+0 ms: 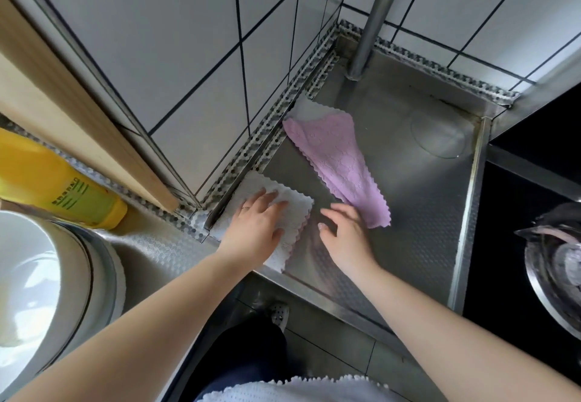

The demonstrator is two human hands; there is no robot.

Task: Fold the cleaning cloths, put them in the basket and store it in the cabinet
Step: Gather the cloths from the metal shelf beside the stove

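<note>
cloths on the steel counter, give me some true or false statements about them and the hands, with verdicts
1. The left hand rests flat on the white cloth. True.
2. The pink cloth is folded into a neat square. False: it lies loose and stretched out on the steel counter.
3. The right hand holds the pink cloth. False: it is open beside the cloth's near end, holding nothing.
4. A yellow bottle lies left of the cloths. True.
5. The white cloth lies on top of the pink one. False: they lie apart.

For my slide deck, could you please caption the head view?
Left hand presses a folded white cloth on the steel counter; right hand hovers beside a pink cloth.
</note>
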